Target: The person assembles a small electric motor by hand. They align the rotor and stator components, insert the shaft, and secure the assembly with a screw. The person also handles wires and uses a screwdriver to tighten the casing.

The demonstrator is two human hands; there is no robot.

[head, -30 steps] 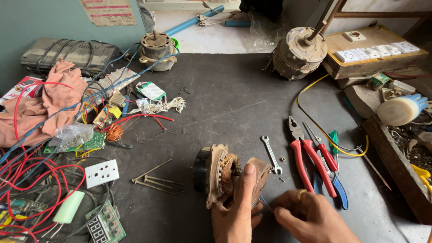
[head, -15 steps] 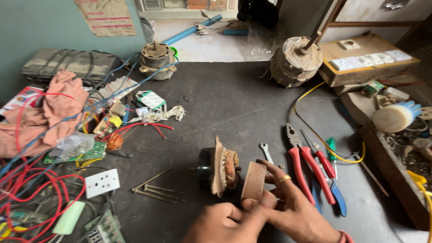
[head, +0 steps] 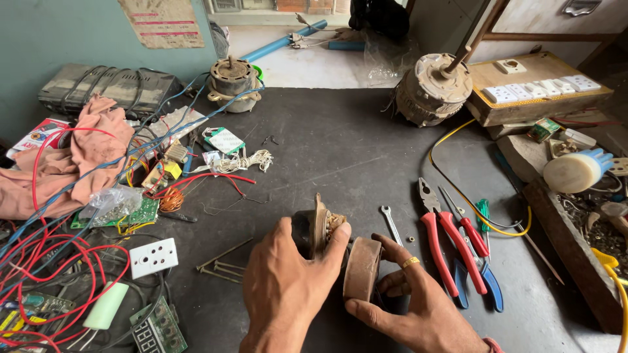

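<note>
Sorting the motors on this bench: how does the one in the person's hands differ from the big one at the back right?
The small motor sits between both hands, opened, its brown end cover pulled off in the right hand. The large motor stands untouched and closed, shaft pointing up. The small motor is dark and rusty brown, the large motor pale and dusty. Both are round and rest on the dark mat.

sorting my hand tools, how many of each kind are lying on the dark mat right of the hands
Red-handled pliers: 1
Red-handled needle-nose pliers: 1
Blue-handled pliers: 1
Green-handled screwdriver: 1
Small steel open-ended spanner: 1
Total: 5

The blue-handled pair lies partly under the red ones, so its kind is a guess.
</note>
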